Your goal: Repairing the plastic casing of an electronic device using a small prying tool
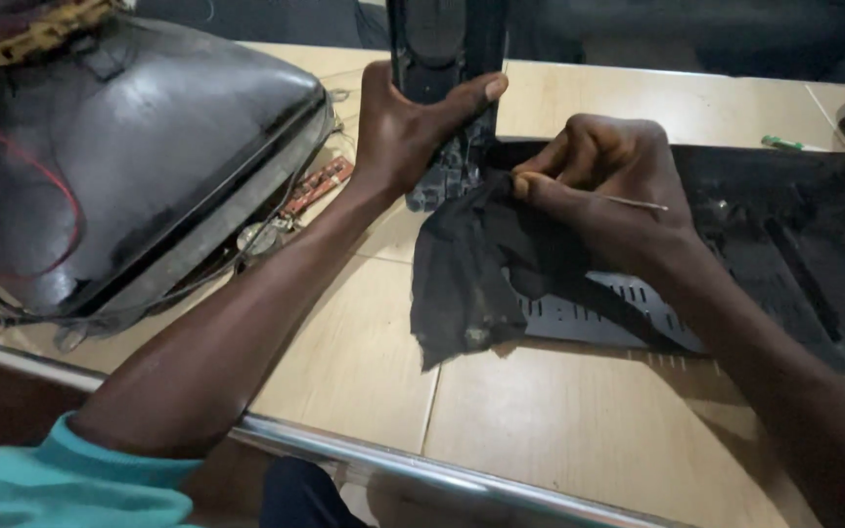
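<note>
1. A bare dark glass picture tube [129, 156] with loose wires lies far left on the tan wooden table [344, 372].
2. The left hand [413, 127] grips an upright black plastic casing piece [442, 49], thumb across its front.
3. A limp black cloth [466, 274] hangs below it, over a grey slotted metal panel [618, 313].
4. The right hand [603, 191] pinches a thin metal rod [638, 203], possibly a needle, at the cloth's top edge.
</note>
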